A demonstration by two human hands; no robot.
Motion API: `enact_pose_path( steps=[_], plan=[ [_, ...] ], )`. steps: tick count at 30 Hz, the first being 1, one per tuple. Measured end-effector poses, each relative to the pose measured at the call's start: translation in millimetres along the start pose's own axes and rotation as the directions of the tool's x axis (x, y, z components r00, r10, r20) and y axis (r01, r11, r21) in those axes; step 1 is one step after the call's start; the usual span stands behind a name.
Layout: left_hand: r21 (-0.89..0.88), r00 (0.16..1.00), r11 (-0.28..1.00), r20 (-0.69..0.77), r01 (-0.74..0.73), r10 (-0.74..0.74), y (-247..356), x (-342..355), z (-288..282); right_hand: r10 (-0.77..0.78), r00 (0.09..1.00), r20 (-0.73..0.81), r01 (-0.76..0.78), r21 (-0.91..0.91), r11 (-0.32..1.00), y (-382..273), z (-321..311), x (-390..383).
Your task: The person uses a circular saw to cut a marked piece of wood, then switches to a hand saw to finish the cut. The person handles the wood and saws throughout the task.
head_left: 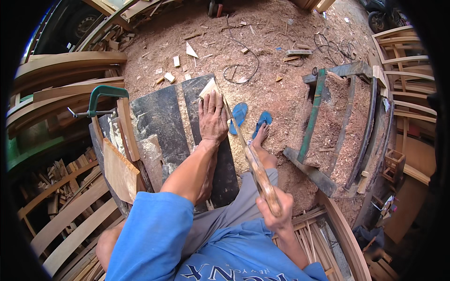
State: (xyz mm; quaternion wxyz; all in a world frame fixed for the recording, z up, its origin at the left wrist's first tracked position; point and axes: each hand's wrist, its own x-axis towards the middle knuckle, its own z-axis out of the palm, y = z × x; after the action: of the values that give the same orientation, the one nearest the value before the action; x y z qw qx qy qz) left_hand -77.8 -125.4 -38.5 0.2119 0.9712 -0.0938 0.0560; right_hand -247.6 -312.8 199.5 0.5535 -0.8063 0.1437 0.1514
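Note:
My right hand (276, 208) is wrapped round the wooden handle of a handsaw (257, 171). The saw slants up and left, its thin blade seen nearly edge-on beside my left hand (212, 117). That hand lies flat, fingers stretched out, on a pale piece of wood (207, 88) at the far right corner of a dark, worn workbench (157, 110). Most of the wood is hidden under the fingers. The blade runs along the wood's right side; whether it touches cannot be told.
A green clamp (101, 96) and a pale board (121, 171) are at the bench's left. Blue flip-flops (239, 117) and my bare foot rest on sawdust. A metal-and-wood frame (311, 117) stands right. Curved timber (70, 58) is stacked left; a cable (255, 61) lies ahead.

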Motion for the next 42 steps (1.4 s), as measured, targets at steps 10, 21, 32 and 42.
enact_pose_path(
  steps=[10,21,32,42],
  plan=[
    [0.004,1.000,1.000,0.011,0.016,-0.016,0.6,-1.1,3.0,-0.084,0.996,0.008,0.084,0.008,0.996,-29.3,-45.0,-60.1],
    [0.018,1.000,1.000,0.014,0.017,-0.017,2.2,1.9,1.3,-0.065,0.997,0.042,0.065,0.014,0.998,8.7,-18.0,-39.5],
    [0.036,0.999,0.999,0.036,0.038,-0.039,3.4,3.0,0.7,-0.046,0.998,-0.042,0.054,0.198,0.979,32.5,28.9,56.9],
    [0.129,1.000,0.992,0.022,0.000,-0.002,8.0,5.0,-13.7,0.072,0.968,-0.239,-0.024,0.198,0.980,56.7,-11.4,-49.6]
  ],
)
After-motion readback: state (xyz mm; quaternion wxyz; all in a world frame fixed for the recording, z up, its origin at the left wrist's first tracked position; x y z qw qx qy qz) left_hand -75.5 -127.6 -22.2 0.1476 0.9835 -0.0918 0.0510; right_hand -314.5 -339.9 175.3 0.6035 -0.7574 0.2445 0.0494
